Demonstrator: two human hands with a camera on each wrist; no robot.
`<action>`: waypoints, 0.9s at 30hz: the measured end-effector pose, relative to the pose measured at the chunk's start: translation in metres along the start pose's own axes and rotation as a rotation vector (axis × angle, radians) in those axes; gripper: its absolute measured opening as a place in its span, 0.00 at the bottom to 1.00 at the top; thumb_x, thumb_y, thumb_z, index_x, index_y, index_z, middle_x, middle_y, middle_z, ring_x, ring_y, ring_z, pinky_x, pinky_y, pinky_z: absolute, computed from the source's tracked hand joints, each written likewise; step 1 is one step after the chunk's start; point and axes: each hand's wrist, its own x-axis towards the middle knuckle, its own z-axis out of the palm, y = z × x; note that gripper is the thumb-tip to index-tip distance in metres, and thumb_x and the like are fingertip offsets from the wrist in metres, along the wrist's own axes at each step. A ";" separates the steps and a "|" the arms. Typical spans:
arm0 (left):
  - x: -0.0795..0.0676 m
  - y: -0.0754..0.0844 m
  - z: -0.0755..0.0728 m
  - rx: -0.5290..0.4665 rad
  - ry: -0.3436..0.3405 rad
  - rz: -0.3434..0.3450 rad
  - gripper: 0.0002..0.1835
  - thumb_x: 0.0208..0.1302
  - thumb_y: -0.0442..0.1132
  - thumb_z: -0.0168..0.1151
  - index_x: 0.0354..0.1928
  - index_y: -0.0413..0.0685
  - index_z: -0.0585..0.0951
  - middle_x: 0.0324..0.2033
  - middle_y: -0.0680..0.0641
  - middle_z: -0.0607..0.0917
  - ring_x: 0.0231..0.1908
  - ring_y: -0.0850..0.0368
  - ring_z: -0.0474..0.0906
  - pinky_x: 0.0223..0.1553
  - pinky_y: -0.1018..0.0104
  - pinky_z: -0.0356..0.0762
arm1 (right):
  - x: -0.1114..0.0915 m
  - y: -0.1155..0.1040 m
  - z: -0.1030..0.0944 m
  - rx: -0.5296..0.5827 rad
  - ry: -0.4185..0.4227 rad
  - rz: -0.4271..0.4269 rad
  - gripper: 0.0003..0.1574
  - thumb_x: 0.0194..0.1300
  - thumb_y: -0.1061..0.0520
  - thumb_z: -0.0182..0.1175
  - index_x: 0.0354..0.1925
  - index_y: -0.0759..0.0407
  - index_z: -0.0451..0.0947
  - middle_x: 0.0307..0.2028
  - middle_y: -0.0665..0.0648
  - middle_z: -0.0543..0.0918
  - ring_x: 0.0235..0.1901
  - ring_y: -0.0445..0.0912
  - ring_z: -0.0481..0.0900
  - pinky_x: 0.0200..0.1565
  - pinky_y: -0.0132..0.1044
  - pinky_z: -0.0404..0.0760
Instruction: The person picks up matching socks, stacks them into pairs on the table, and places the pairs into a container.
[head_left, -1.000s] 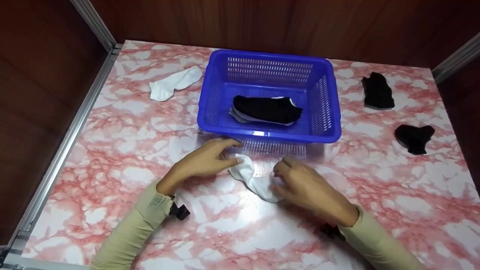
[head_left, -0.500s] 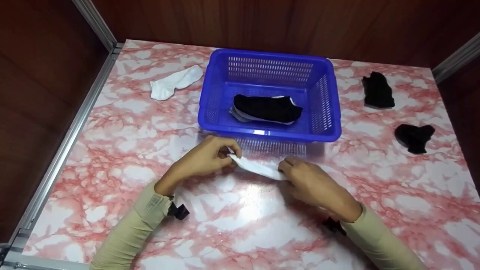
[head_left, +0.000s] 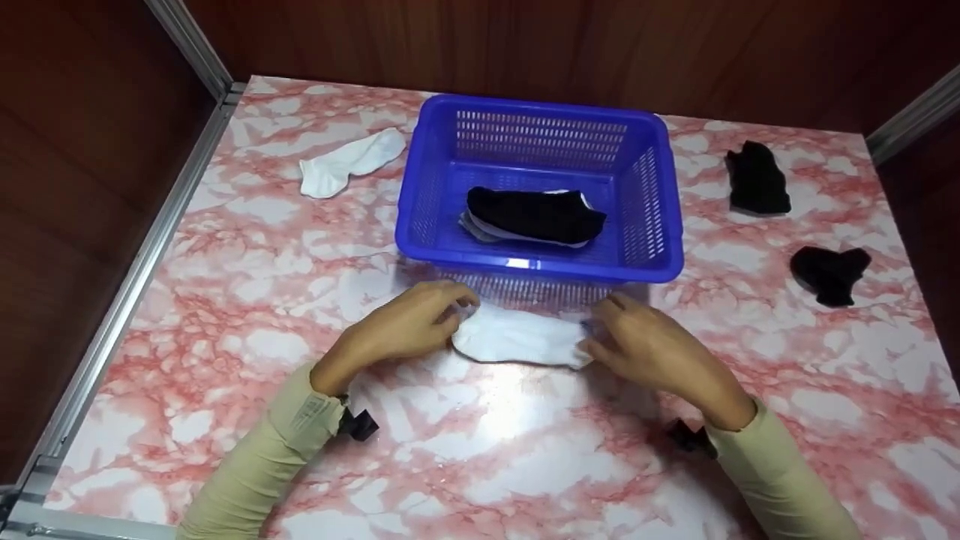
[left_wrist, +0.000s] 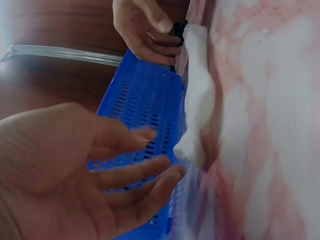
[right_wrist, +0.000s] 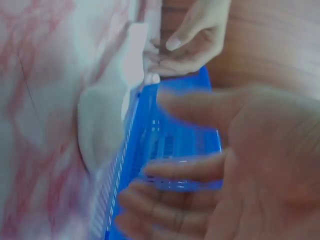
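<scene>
A white sock (head_left: 521,337) lies spread out sideways on the marbled table, just in front of the blue basket (head_left: 540,271). My left hand (head_left: 401,324) is at the sock's left end; in the left wrist view its loosely bent fingers (left_wrist: 135,187) stand clear of the fabric. At the other end is my right hand (head_left: 656,349), with thumb and fingers spread apart. The right wrist view shows nothing between those fingers (right_wrist: 190,167). Inside the basket, a black sock (head_left: 532,215) lies on top of white and grey ones.
Another white sock (head_left: 349,163) lies left of the basket. To the right are two black pieces that look like socks, a flat one (head_left: 757,180) and a crumpled one (head_left: 830,275). Dark wood panels (head_left: 525,49) with metal framing enclose the table (head_left: 247,420).
The white sock was bent on the table, then lifted and stretched between both hands. Now it lies flat and straight, and both hands have let go. The right hand has shifted right.
</scene>
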 end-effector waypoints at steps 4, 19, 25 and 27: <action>0.007 0.004 0.013 -0.030 0.060 -0.143 0.18 0.76 0.42 0.61 0.59 0.38 0.82 0.41 0.45 0.88 0.42 0.52 0.83 0.49 0.55 0.83 | 0.000 0.008 0.006 0.029 -0.089 0.161 0.19 0.73 0.45 0.65 0.36 0.57 0.74 0.33 0.55 0.73 0.25 0.44 0.70 0.28 0.38 0.72; 0.018 0.000 0.032 -0.166 0.064 -0.202 0.10 0.71 0.41 0.65 0.47 0.43 0.82 0.26 0.55 0.77 0.27 0.61 0.71 0.35 0.65 0.71 | 0.007 0.004 0.026 0.576 0.075 0.137 0.11 0.70 0.63 0.66 0.42 0.62 0.71 0.37 0.55 0.77 0.38 0.44 0.78 0.41 0.32 0.81; 0.013 -0.003 0.025 -0.398 0.084 -0.215 0.09 0.73 0.43 0.64 0.44 0.45 0.80 0.33 0.52 0.80 0.34 0.61 0.76 0.41 0.66 0.76 | 0.004 0.007 0.026 0.729 0.190 0.162 0.25 0.68 0.63 0.70 0.59 0.62 0.73 0.44 0.58 0.78 0.41 0.47 0.76 0.44 0.29 0.81; 0.011 -0.003 0.024 -0.473 0.084 -0.226 0.10 0.73 0.42 0.64 0.47 0.43 0.79 0.33 0.52 0.80 0.29 0.62 0.76 0.35 0.68 0.77 | 0.002 0.009 0.028 0.708 0.210 0.157 0.30 0.67 0.62 0.71 0.64 0.58 0.73 0.48 0.58 0.80 0.44 0.46 0.77 0.46 0.28 0.82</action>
